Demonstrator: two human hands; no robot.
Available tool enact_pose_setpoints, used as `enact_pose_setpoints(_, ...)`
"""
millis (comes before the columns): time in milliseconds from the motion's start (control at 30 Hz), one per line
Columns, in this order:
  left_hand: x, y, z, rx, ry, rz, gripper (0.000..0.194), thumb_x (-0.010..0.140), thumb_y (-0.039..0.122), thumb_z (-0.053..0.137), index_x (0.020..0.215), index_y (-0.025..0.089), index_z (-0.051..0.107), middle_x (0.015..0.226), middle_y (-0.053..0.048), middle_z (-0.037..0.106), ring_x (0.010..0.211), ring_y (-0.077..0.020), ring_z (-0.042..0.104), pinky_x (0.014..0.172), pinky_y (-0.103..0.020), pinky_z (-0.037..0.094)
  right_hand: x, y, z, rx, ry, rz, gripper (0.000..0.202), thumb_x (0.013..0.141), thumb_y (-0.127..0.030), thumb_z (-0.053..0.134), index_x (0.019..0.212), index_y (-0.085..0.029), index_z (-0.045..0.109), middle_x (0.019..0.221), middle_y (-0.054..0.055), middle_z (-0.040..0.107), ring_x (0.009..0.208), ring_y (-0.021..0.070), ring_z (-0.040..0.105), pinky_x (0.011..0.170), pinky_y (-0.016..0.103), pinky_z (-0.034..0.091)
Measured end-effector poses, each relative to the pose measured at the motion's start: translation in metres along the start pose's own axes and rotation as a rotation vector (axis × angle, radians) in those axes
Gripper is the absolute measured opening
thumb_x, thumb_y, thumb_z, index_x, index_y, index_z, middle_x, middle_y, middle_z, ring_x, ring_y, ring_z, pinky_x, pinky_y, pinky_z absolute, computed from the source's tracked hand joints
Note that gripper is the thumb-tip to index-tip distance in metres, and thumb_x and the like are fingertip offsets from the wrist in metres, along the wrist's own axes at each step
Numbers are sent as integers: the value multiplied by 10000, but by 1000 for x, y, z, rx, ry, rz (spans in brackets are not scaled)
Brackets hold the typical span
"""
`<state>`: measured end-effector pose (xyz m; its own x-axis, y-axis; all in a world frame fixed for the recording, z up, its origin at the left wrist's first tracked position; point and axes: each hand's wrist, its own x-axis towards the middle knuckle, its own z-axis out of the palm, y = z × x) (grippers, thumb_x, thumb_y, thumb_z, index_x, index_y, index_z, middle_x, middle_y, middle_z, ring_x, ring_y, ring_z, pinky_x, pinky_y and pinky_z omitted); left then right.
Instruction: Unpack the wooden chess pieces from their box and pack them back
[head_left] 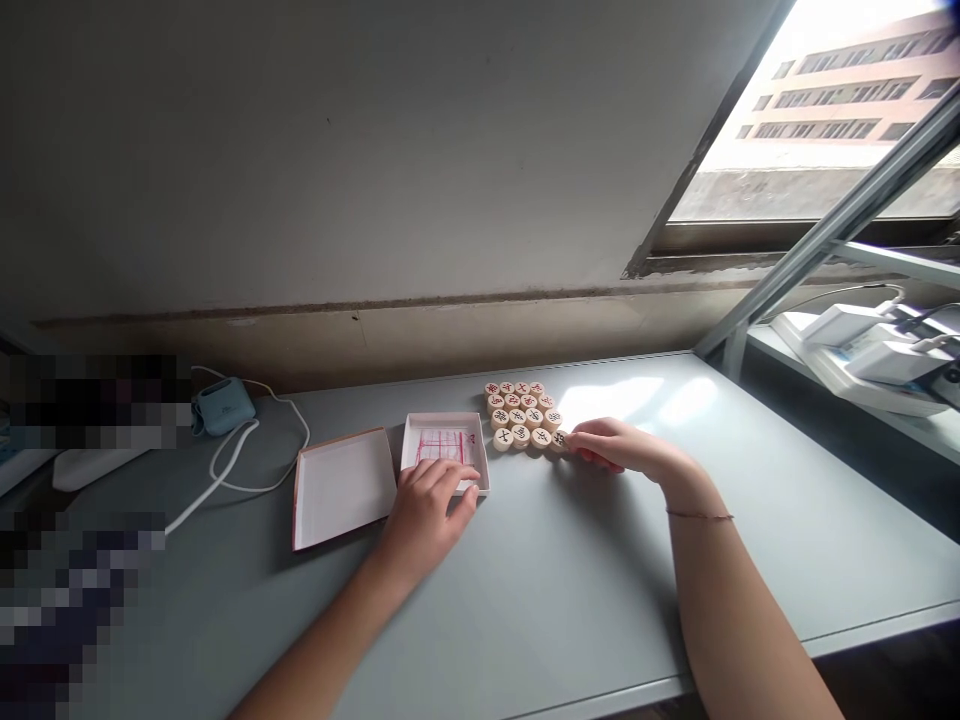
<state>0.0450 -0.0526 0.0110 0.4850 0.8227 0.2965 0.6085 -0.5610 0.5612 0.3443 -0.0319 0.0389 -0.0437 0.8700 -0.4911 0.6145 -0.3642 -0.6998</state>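
Observation:
Round wooden xiangqi pieces (517, 417) stand in stacked rows near the back of the table, red characters in the far rows and black in the near ones. My right hand (611, 443) is closed at the near right corner of this block, its fingertips on a xiangqi piece (559, 439). Over the front part of a white box (408, 428) rests my left hand (435, 505), its fingers bent loosely and the thumb apart, with nothing seen in it. Inside the box lies a sheet with a red-lined grid (442, 446), partly covered by that hand.
A shallow box lid (345, 490) lies inside-up left of the box. Farther left are a light blue device (225, 405) and a white cable (217, 480). At the right, a metal frame (832, 235) holds a shelf with chargers (847, 325). The wall borders the table's back.

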Motion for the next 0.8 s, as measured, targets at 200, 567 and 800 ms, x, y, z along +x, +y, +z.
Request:
enact_pose_setpoints(200,0,2,-7,109,-65,15,149,879,231,542,992,243,638,1008,-24,695,977,-208,612,875,-368,424,-1,-1,2,-43,46,-14,405,717,-572,618,639,-183,531,629,1,503,565,106,432,477,230,331)
enact_pose_setpoints(567,3,2,-6,286,-157,52,134,905,243,543,977,230,656,958,-30,684,925,-208,610,812,-344,447,-12,-7,0,-205,200,-105,475,722,-661,600,675,-197,511,658,2,524,546,110,408,478,249,304)
enact_pose_setpoints(800,7,-26,-49,453,-50,-365,282,934,332,435,1103,200,618,1006,-98,636,894,-249,626,765,-351,471,1,-54,80,-284,394,-659,163,915,-310,446,846,-201,545,819,58,621,697,159,543,626,277,433)
